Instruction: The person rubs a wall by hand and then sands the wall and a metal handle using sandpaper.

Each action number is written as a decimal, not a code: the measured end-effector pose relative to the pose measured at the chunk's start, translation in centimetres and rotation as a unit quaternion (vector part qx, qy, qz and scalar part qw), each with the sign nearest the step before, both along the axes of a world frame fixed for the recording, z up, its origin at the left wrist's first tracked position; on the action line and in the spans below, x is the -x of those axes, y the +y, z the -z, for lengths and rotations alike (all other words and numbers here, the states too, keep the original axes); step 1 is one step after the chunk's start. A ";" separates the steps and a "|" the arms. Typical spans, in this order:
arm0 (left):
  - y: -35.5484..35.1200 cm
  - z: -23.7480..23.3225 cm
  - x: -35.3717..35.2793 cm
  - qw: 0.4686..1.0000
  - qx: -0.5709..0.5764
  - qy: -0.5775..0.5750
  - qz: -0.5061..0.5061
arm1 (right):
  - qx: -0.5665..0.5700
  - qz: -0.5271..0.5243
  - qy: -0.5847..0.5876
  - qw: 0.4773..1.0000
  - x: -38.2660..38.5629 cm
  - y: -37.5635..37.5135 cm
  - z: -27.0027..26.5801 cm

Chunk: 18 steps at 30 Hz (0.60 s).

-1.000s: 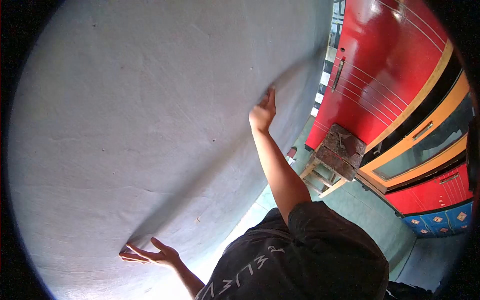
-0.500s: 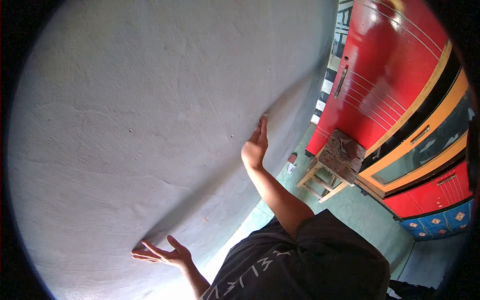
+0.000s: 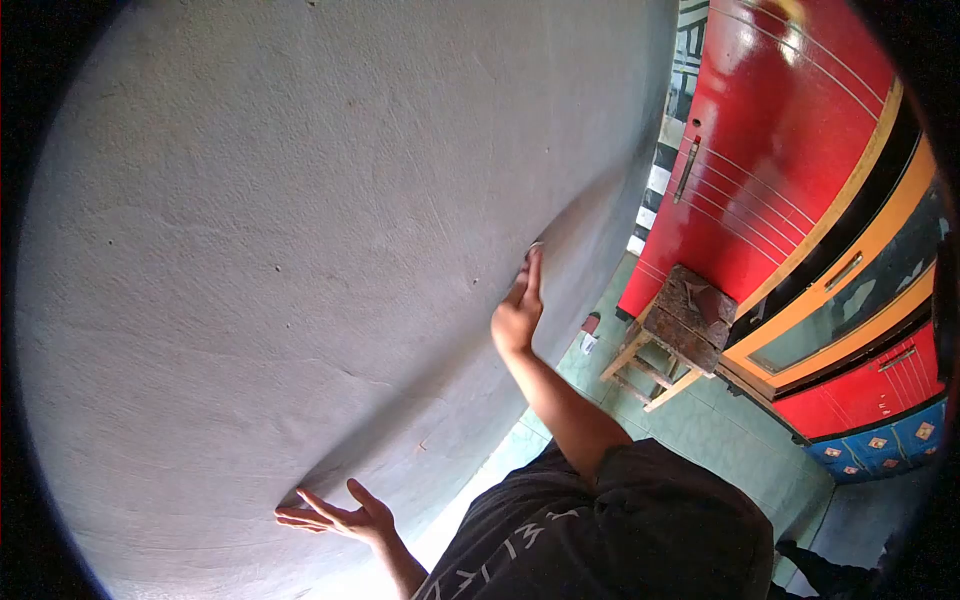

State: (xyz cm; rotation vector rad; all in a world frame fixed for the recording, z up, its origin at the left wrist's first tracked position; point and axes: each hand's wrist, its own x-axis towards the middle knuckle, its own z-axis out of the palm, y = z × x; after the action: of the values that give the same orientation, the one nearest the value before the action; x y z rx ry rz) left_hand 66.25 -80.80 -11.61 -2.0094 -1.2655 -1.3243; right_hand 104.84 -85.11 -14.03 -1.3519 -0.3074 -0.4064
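A grey plastered wall point(image 3: 240, 200) with small pits and trowel streaks fills the left and middle of the view. My right hand point(image 3: 517, 315) is against it at mid-height, with the fingers held close together. A small pale edge shows at those fingertips, too little of it to name. Lower left, my left hand point(image 3: 350, 515) is open with the fingers spread and the thumb apart. Its fingertips are at the wall surface and nothing is in it. A dark shadow band runs along the wall between both hands.
Right of me stands a wooden stool point(image 3: 690, 318) with a reddish-brown piece point(image 3: 708, 302) on its seat. Behind it is a red and orange cabinet point(image 3: 770, 130). A small dark red and white item point(image 3: 590, 325) lies on the green tiled floor point(image 3: 690, 425) near the wall.
The whole view has shifted slightly, so wall marks, stool and hands all sit a little lower and further right. Against the wall, both hands have barely moved.
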 end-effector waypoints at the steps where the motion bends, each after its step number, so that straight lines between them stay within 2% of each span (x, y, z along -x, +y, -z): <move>1: -0.1 -0.2 0.0 1.000 -0.002 0.004 0.001 | 0.013 0.048 0.046 0.998 -2.8 0.5 0.3; 2: 0.1 -0.1 -0.1 1.000 -0.003 0.008 0.004 | 0.026 0.099 0.092 0.990 -6.9 1.1 1.1; 4: 0.1 -0.2 -0.2 1.000 -0.004 0.008 0.002 | -0.025 0.057 0.119 0.991 -14.9 0.5 3.5; 5: 0.1 0.0 -0.2 1.000 -0.003 0.004 -0.002 | -0.097 0.001 0.154 0.983 -15.6 -0.8 1.6; 7: 0.1 0.3 -0.5 1.000 -0.006 -0.004 -0.015 | -0.072 -0.021 0.143 0.987 -13.3 -1.8 -1.3; 9: -0.3 0.0 -1.7 0.999 -0.007 -0.021 -0.026 | -0.005 0.019 0.073 0.997 -9.0 -0.7 -0.4; 11: -0.5 -0.2 -3.4 0.998 0.000 -0.052 -0.019 | -0.047 -0.020 -0.022 0.998 -3.8 -0.5 0.0; 12: -0.7 -0.3 -4.2 0.998 0.004 -0.064 -0.025 | -0.034 -0.021 0.018 0.999 -4.8 -0.6 -0.2; 14: -0.8 -0.3 -5.6 0.997 0.007 -0.063 -0.033 | -0.006 -0.026 0.104 0.994 -7.2 -1.2 -0.3; 16: -1.2 -0.5 -7.3 0.999 0.004 -0.039 -0.011 | 0.013 0.059 0.051 0.997 -16.1 -0.6 3.5; 18: -2.3 -1.2 -10.1 0.999 0.012 -0.038 0.022 | -0.098 0.011 0.162 0.982 -20.8 -2.4 0.4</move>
State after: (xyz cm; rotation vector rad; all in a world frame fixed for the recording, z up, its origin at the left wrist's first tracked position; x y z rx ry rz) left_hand 76.37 -83.07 -10.41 -2.0326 -1.2828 -1.4253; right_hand 125.66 -87.51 -14.48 -1.2045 0.0183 -0.2221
